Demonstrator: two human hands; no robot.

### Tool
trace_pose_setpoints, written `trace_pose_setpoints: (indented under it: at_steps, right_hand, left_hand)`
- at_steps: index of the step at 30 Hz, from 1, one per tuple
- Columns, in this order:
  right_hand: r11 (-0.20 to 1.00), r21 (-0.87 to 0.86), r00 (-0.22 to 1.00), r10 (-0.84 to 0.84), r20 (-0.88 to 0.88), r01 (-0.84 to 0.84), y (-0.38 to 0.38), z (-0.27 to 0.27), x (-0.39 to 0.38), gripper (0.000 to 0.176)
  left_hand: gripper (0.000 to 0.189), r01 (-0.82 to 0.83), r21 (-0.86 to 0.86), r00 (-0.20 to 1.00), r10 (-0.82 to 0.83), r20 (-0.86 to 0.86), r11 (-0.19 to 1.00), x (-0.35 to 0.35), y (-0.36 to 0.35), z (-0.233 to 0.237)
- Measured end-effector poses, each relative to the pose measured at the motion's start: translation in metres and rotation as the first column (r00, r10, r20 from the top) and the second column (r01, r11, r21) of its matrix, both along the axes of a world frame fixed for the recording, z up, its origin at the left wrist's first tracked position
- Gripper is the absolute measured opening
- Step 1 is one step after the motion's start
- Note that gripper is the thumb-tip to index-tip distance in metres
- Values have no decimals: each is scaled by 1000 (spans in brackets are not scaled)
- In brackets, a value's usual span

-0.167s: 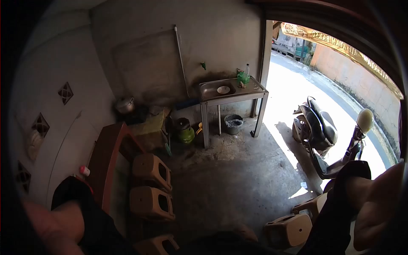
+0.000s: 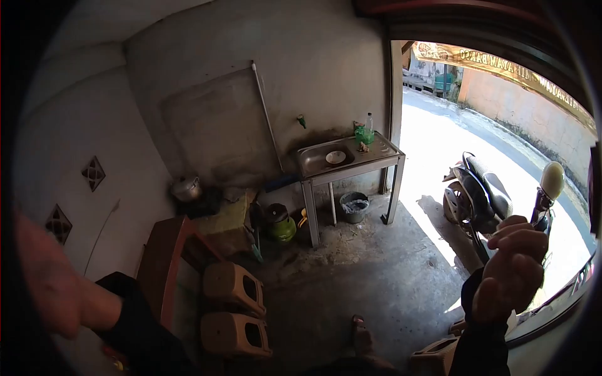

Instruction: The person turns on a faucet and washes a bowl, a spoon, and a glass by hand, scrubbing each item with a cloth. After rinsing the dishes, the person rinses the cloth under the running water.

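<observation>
My left hand (image 2: 53, 285) is raised close to the camera at the left edge, with a black sleeve at its wrist. Blur and the dark rim of the view hide its fingers. On the right, my right hand (image 2: 514, 269) is held up, fingers loosely bent and thumb apart from them, with nothing visible in it. Behind that hand in this view stands a parked motorcycle (image 2: 483, 188) in the bright doorway. Nearest to my left hand is the pale side wall with a diamond-shaped vent (image 2: 58, 224).
A metal sink (image 2: 313, 161) holds a bowl (image 2: 335, 157), with a dark bucket (image 2: 355, 210) below. Left of it stand a green gas cylinder (image 2: 282, 229) and a pot (image 2: 186, 188). Plastic stools (image 2: 229, 335) line a brown wooden bench (image 2: 163, 269). A foot (image 2: 362, 338) shows on the concrete floor.
The view has tilted upward, so the room sits lower. Both hands have shifted: the right now shows its bent fingers in front of the motorcycle, and the left is higher. A foot has come into view.
</observation>
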State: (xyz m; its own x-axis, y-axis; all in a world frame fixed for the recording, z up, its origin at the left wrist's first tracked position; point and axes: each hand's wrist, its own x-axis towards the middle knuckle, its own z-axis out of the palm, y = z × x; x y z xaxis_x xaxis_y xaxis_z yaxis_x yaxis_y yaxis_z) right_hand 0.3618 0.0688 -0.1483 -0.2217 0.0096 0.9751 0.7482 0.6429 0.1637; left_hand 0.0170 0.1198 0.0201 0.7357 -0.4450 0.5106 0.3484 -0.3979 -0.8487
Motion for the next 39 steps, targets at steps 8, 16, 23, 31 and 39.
trace_pose_setpoints:
  at_steps: [8, 16, 23, 31, 39]
  right_hand:
    - [512, -394, 483, 47, -874, -763, 291, -166, 47, 16]
    - [65, -638, 628, -125, -768, -768, 458, -326, -8, 15]
    - [34, -716, 684, -270, -678, -697, 548, -371, 11, 19]
    - [-321, -880, 937, -131, -324, -349, 555, -396, 64, 31]
    - [108, -692, 530, -561, -635, -714, 591, -418, 48, 23]
  left_hand:
    - [28, 418, -551, 477, 342, 810, 722, -9, 345, 49]
    - [19, 704, -387, 710, 587, 388, -595, 142, 394, -456]
    - [24, 455, -59, 881, 439, 178, -888, 165, 408, -567]
    - [29, 620, -235, 777, 544, 317, -749, 116, 624, -525]
    - [30, 534, -610, 845, 344, 409, -586, 170, 798, -448]
